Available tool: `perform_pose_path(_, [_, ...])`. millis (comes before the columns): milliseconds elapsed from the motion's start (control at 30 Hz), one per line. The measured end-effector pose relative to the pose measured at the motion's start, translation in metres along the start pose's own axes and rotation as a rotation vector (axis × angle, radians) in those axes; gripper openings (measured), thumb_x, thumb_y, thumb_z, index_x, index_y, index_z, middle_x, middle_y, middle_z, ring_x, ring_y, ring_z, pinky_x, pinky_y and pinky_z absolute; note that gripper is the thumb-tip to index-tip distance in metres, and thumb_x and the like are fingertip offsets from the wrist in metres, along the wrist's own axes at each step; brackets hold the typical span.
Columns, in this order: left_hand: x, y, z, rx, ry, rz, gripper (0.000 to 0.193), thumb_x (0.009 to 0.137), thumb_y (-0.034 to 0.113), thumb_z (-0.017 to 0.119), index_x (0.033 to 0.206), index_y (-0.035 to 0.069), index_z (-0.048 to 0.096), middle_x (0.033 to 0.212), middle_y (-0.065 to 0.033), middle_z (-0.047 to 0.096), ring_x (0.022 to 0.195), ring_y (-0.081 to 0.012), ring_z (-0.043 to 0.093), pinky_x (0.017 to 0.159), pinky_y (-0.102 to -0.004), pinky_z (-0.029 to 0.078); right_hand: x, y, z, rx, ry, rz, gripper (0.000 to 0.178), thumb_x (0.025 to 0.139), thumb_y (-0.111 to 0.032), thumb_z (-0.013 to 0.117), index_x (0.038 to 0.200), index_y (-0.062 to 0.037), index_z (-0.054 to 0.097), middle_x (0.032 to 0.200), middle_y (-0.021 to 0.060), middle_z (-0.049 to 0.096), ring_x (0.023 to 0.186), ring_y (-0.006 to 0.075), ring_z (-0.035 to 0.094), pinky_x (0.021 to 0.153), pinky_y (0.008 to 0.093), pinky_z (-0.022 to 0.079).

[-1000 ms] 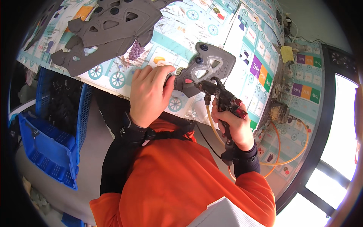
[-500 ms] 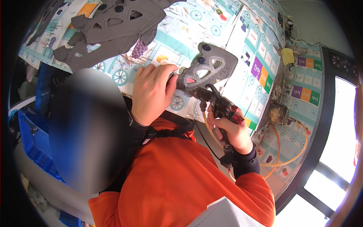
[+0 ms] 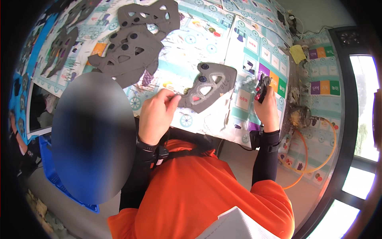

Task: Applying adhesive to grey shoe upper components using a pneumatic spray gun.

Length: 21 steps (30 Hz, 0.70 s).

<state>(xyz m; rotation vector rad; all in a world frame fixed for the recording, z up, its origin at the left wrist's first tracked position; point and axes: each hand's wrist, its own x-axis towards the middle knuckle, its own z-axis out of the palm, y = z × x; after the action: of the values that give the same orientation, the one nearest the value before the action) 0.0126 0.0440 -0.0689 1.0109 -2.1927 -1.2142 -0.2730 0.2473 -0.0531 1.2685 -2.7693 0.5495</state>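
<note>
Pinched between the thumb and fingers of my left hand (image 3: 158, 115) is the narrow left end of a dark grey moulded panel (image 3: 217, 88). This panel has rounded triangular cutouts and two dark round plugs near its top, and lies flat on the paper-covered table (image 3: 187, 51). Over to the right, my right hand (image 3: 267, 109) is closed round a black and red spray gun (image 3: 262, 85), low over the table's right part or resting on it; I cannot tell which. My fingers hide much of its handle.
Stacked grey panels (image 3: 131, 51) lie at the far left, with more panels (image 3: 59, 51) beyond them. A blue crate (image 3: 47, 167) stands at lower left, near another person's arm (image 3: 19, 139). An orange hose (image 3: 318, 169) loops at right beside a window frame (image 3: 318, 191).
My right hand has carried the spray gun from the panel's lower edge away to the right. My left hand keeps its grip on the panel's end. The view has shifted.
</note>
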Motion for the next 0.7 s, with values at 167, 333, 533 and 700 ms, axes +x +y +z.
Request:
perform_pose_path(167, [-0.001,0.021,-0.021,-0.076,-0.109,0.082,0.015,0.092,0.015,0.067,0.100,0.003,0.064,0.077,-0.0117,0.068,0.065,-0.0210,0.065,0.062,-0.0340,0.049,0.001,0.016,0.013,0.299,-0.120,0.111,0.046,0.080,-0.012,0.075,0.118,0.0030,0.055,0.103,0.0209,0.062,0.094,0.0370,0.060,0.084,0.0433,0.048])
perform_pose_path(333, [-0.003,0.045,-0.090,-0.170,0.132,0.211,0.010,0.092,0.008,0.066,0.101,0.004,0.065,0.073,-0.0073,0.065,0.061,-0.0128,0.065,0.054,-0.0278,0.048,-0.003,0.025,0.020,0.038,-0.082,0.130,0.062,0.087,-0.007,0.065,0.138,0.0113,0.036,0.136,0.0328,0.045,0.129,0.0474,0.041,0.109,0.0487,0.033])
perform_pose_path(533, [0.055,0.048,-0.214,-0.445,0.352,0.141,0.018,0.097,0.018,0.062,0.106,0.003,0.061,0.077,-0.0060,0.065,0.056,-0.0104,0.062,0.047,-0.0200,0.042,-0.008,0.031,0.019,0.050,-0.074,0.061,0.062,0.087,-0.007,0.065,0.139,0.0100,0.034,0.133,0.0325,0.046,0.127,0.0481,0.041,0.107,0.0491,0.035])
perform_pose_path(700, [0.195,-0.009,-0.304,-0.424,0.444,0.034,0.027,0.094,0.018,0.067,0.110,-0.002,0.059,0.087,-0.0115,0.070,0.068,-0.0124,0.065,0.054,-0.0224,0.047,-0.008,0.024,0.017,0.007,-0.105,0.108,0.064,0.088,-0.008,0.065,0.141,0.0093,0.034,0.137,0.0325,0.045,0.128,0.0478,0.041,0.108,0.0479,0.035])
